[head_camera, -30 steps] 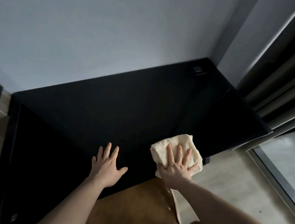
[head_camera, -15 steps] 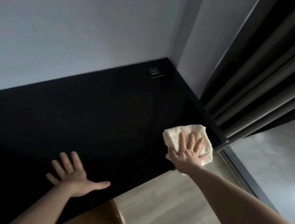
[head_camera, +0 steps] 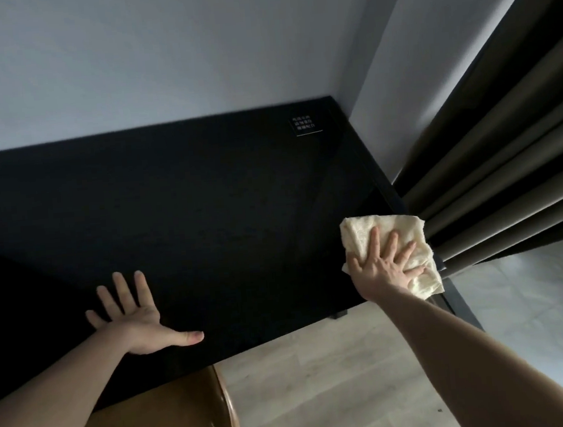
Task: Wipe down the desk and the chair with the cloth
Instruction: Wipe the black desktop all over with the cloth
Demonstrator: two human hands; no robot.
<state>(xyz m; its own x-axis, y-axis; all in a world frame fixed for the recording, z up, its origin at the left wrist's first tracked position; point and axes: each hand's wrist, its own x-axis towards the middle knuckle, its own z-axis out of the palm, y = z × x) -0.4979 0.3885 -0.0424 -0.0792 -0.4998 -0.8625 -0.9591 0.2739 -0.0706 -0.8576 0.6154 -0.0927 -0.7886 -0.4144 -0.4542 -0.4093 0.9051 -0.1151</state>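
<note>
Hands lie flat on desk: right pressing cloth, left bare.

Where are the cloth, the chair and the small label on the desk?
cloth [head_camera: 359, 237]: head view, bare upper left part beyond the fingers.
chair [head_camera: 175, 420]: head view, glossy brown seat below the desk's near edge.
label [head_camera: 306, 124]: head view, middle of the small printed patch at the desk's far right corner.

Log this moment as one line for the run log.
right hand: presses cloth flat at desk right front corner | left hand: flat on desk | chair: untouched
</note>
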